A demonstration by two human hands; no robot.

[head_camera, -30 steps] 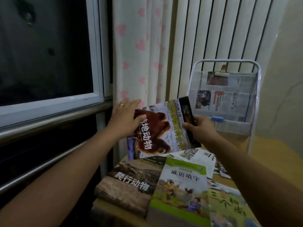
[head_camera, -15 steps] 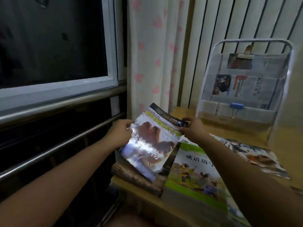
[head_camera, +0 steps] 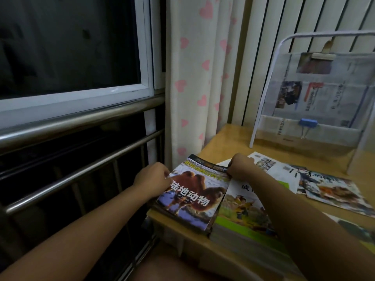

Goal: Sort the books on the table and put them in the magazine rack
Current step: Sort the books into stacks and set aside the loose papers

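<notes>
Camel book [head_camera: 190,196] lowered onto pile — between both hands.

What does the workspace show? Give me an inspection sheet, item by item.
Surface: wooden table, bare near the rack.
Job's things: camel book atop a pile at the table's left edge; green book beside it; magazine rack upright at the back, holding newspapers.
Clutter: loose magazines lying flat on the right.
Grippers: left hand and right hand grip the camel book's far corners.
Cables: nothing seen.
Surroundings: dark window, metal railing, heart-print curtain.
</notes>
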